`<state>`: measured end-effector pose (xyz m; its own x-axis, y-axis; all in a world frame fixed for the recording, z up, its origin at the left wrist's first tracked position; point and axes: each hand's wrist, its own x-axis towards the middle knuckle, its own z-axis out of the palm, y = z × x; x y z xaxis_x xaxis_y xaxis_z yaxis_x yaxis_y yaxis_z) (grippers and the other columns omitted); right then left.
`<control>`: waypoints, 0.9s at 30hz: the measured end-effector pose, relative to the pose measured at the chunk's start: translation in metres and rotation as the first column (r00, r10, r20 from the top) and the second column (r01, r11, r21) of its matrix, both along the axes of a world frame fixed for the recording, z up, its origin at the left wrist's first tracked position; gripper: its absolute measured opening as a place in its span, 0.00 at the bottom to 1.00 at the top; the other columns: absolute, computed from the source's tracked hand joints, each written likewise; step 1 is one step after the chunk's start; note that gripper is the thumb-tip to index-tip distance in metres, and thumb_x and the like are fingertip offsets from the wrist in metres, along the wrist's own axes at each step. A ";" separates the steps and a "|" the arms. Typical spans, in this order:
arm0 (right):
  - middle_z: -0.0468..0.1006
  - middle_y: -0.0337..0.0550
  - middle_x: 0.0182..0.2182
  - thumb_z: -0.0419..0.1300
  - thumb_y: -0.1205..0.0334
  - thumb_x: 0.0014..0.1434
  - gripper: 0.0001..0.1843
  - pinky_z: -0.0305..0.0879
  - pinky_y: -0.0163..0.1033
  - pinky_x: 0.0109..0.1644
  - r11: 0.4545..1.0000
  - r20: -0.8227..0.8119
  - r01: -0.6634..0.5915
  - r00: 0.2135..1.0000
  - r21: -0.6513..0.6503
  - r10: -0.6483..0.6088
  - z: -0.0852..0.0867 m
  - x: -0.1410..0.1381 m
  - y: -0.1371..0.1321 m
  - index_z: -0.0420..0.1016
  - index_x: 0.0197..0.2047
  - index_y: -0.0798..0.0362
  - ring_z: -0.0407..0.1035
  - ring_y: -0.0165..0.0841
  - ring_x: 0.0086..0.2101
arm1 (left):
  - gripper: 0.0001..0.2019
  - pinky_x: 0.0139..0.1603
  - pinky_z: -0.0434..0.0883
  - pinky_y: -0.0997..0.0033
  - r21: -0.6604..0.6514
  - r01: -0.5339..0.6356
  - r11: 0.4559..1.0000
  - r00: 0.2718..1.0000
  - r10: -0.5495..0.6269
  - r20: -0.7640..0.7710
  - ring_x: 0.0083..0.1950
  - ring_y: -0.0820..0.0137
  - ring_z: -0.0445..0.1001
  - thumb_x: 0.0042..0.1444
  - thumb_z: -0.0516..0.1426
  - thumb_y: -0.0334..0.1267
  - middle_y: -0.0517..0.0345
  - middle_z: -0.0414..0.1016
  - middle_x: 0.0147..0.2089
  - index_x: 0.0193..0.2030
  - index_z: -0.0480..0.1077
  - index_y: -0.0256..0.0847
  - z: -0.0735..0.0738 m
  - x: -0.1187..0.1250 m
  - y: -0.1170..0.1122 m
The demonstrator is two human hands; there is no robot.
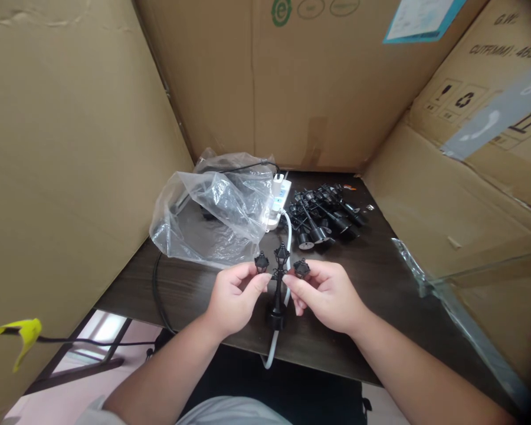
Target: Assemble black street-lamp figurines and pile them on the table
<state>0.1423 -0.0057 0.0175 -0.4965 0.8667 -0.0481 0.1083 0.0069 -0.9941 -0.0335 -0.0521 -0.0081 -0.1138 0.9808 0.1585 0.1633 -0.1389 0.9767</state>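
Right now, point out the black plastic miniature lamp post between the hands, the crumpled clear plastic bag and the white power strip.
Black plastic miniature lamp post [277,289]: head view, on its stem.
Crumpled clear plastic bag [212,215]: head view, on its middle.
White power strip [284,192]: head view, on its casing.

"What is the person wearing?"
"A pale grey shirt [234,412], its sleeve [92,411] ending at a bare left forearm [159,372]."
"And the hands?"
"Left hand [236,298] and right hand [327,295], both bare."
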 end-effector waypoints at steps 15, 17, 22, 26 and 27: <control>0.75 0.42 0.23 0.62 0.58 0.58 0.09 0.68 0.36 0.24 0.927 -0.001 -0.050 0.999 0.371 0.055 -0.002 0.002 -0.001 0.73 0.29 0.53 0.70 0.32 0.21 | 0.06 0.35 0.69 0.71 0.330 -0.055 0.943 0.992 0.088 -0.087 0.32 0.69 0.73 0.59 0.58 0.31 0.55 0.75 0.30 0.34 0.77 0.40 -0.010 0.002 -0.009; 0.77 0.43 0.26 0.63 0.62 0.58 0.05 0.68 0.37 0.27 0.887 0.006 -0.083 0.996 0.455 0.091 -0.001 0.004 0.000 0.74 0.31 0.52 0.71 0.33 0.24 | 0.06 0.33 0.68 0.70 0.357 -0.035 0.933 0.996 0.061 -0.061 0.31 0.69 0.71 0.58 0.58 0.30 0.56 0.74 0.29 0.33 0.77 0.40 -0.009 0.001 -0.010; 0.76 0.43 0.26 0.61 0.64 0.58 0.02 0.67 0.37 0.29 0.831 0.025 -0.102 0.994 0.546 0.105 0.001 0.005 0.002 0.74 0.34 0.52 0.69 0.32 0.26 | 0.08 0.34 0.67 0.69 0.378 0.012 0.926 1.000 -0.004 -0.021 0.29 0.69 0.69 0.58 0.58 0.28 0.56 0.73 0.27 0.31 0.77 0.41 -0.007 -0.001 -0.011; 0.75 0.45 0.31 0.64 0.63 0.55 0.06 0.69 0.39 0.34 0.809 0.039 -0.103 0.994 0.578 0.099 -0.001 0.004 0.003 0.73 0.38 0.52 0.70 0.34 0.30 | 0.07 0.33 0.68 0.68 0.351 -0.042 0.936 0.999 0.032 0.036 0.28 0.69 0.69 0.56 0.60 0.33 0.56 0.73 0.25 0.28 0.78 0.41 -0.012 -0.001 -0.011; 0.75 0.46 0.33 0.65 0.63 0.55 0.09 0.70 0.40 0.36 0.802 0.054 -0.113 0.994 0.586 0.100 -0.001 0.004 0.004 0.73 0.40 0.52 0.70 0.35 0.32 | 0.06 0.33 0.69 0.68 0.331 -0.087 0.940 0.995 0.069 0.065 0.28 0.69 0.70 0.56 0.61 0.35 0.56 0.73 0.26 0.28 0.78 0.41 -0.014 0.000 -0.011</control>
<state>0.1461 -0.0020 0.0163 -0.5916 0.6739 0.4425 0.0912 0.6013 -0.7938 -0.0337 -0.0631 -0.0222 -0.2045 0.8607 0.4663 0.1372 -0.4464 0.8842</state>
